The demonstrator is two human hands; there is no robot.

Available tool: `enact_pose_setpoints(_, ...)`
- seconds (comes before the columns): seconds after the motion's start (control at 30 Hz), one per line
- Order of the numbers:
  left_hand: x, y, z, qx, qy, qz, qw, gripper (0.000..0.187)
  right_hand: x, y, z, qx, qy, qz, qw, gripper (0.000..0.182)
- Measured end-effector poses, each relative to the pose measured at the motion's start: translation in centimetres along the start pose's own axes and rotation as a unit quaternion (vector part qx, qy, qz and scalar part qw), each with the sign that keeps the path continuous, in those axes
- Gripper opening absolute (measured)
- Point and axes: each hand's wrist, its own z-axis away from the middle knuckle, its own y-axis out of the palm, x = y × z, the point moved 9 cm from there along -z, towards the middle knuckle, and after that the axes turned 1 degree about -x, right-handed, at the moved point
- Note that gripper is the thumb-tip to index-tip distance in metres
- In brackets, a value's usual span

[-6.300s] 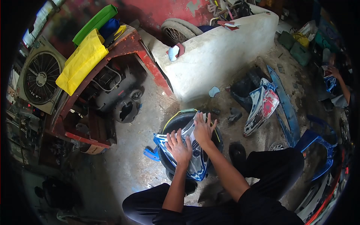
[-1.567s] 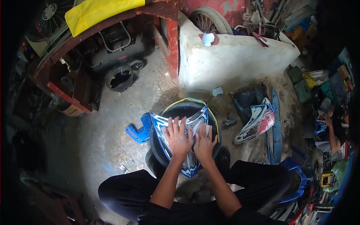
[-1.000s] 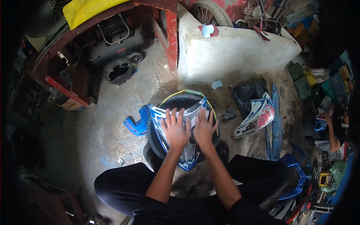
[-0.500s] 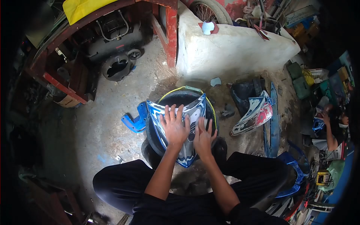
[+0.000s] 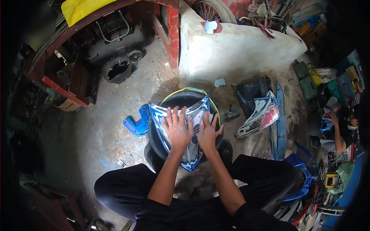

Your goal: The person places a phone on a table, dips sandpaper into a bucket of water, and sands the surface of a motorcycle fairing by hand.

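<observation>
Fingers of both the left hand (image 5: 176, 130) and right hand (image 5: 207, 134) lie spread flat on the fairing panel (image 5: 194, 154) over the black bucket (image 5: 185, 98), the right having slid back, gripping nothing.

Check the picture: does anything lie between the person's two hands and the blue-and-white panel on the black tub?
Nothing visible does. The left hand and right hand both press flat on the blue-and-white panel, which lies across the black tub.

A white wall (image 5: 239, 48) stands beyond, with a spoked wheel (image 5: 210, 9) behind it. A compressor (image 5: 111, 36) sits under the red frame (image 5: 169, 34). Right, a red-white panel (image 5: 260, 117) lies on the floor, and another person (image 5: 341, 133) sits farther off.
</observation>
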Motion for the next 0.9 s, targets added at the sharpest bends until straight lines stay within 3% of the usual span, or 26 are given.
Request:
enact_pose_setpoints(0.17, -0.1, -0.1, 0.0, -0.003, 0.000, 0.002, 1.000, 0.046, -0.4, 0.1, -5.4, 0.007, 0.007, 0.032, 0.999, 0.057)
enact_pose_setpoints(0.4, 0.2, 0.1, 0.0, 0.008, -0.001, 0.006, 1.000, 0.048, 1.2, -0.3, 1.5, 0.033, 0.013, 0.047, 0.998, 0.056)
enact_pose_setpoints(0.63, 0.1, -0.2, 0.0, -0.001, -0.003, 0.016, 1.000, 0.048, -0.6, 0.3, -7.6, 0.020, 0.060, 0.037, 0.997, 0.057)
enact_pose_setpoints(0.9, 0.2, -0.1, -0.2, 0.006, -0.004, 0.019, 1.000, 0.048, 1.6, 0.3, -1.2, -0.022, -0.019, 0.075, 0.997, 0.055)
